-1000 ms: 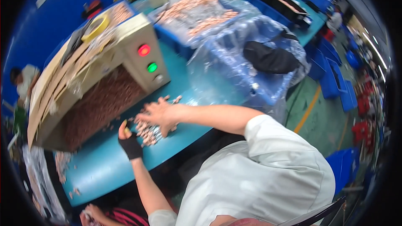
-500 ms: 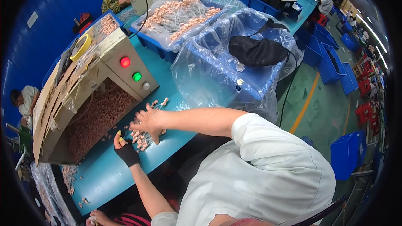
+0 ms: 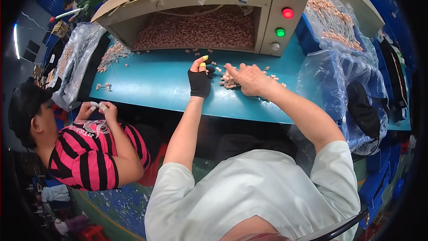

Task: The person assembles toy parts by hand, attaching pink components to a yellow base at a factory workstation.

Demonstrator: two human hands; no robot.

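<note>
My left hand (image 3: 200,76), in a black fingerless glove with yellow covers on two fingertips, is raised just left of a pile of small pink-tipped pieces on thin pale stalks (image 3: 228,81). Its fingers are curled together; what they hold, if anything, I cannot make out. Bare and palm down, my right hand (image 3: 250,79) rests on the pile with its fingers apart, covering part of it. The pile lies on a blue-green tabletop (image 3: 156,80), and more of it shows beyond my right hand.
An open-fronted beige machine (image 3: 274,22) full of small pink pieces stands behind my hands, with red and green lights. Plastic-lined blue bins (image 3: 323,69) are at the right, one holding a black bag (image 3: 362,109). A co-worker in a striped shirt (image 3: 100,156) sits at the left.
The view has swung left, bringing the co-worker and the machine's front into full sight. My right hand stays over the pile; my left hand remains beside it.
</note>
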